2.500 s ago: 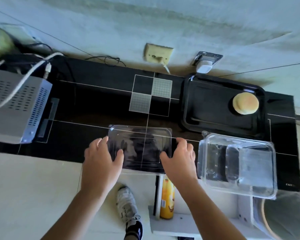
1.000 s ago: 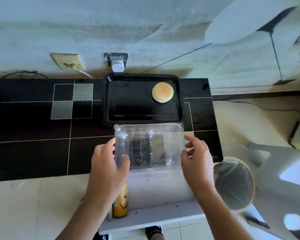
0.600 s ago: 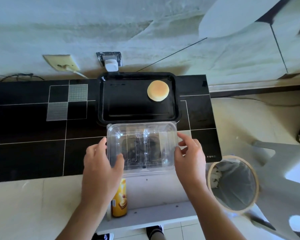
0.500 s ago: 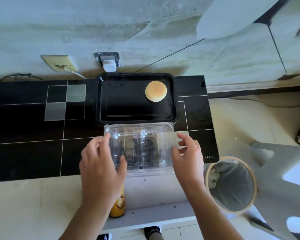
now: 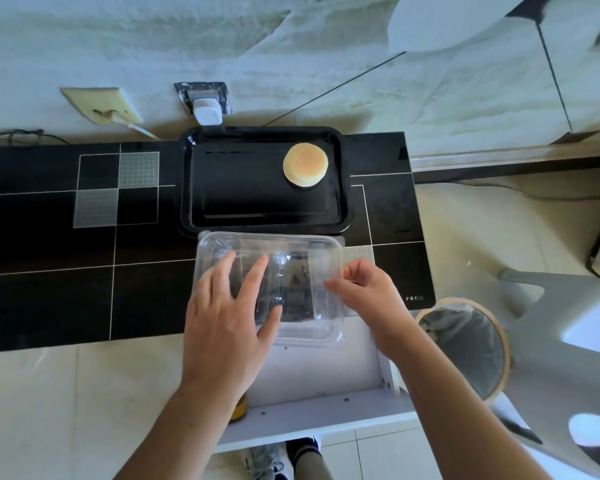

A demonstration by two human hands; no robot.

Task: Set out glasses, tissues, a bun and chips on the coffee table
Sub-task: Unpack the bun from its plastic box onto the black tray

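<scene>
Both hands over a clear plastic clamshell container [image 5: 291,271]: left hand [image 5: 229,317] spread flat, fingers wide, resting on its lid; right hand [image 5: 368,292] with fingers curled narrow at the container's right edge, pinching the rim as far as can be told

Black glossy table top [image 5: 49,299], long and rectangular, thin white inlaid lines and grey dotted squares; wide open surface to the left, a narrower strip to the right of the container; small white marking near the right near corner, too small to read

Black tray [image 5: 222,188], rectangular, rounded corners, raised rim, on the far side of the table, its near rim just beside the container's far edge; most of its floor bare

Container, transparent, ribbed, rounded corners, its near edge overhanging the table's near edge above a white shelf [image 5: 312,375]

Round bin [image 5: 465,341], tan rim, on the floor right of the table

Bun [image 5: 305,164], round, pale golden, smooth top, in the tray's far right corner

White plug adapter [image 5: 207,110] on the wall beyond the tray
</scene>
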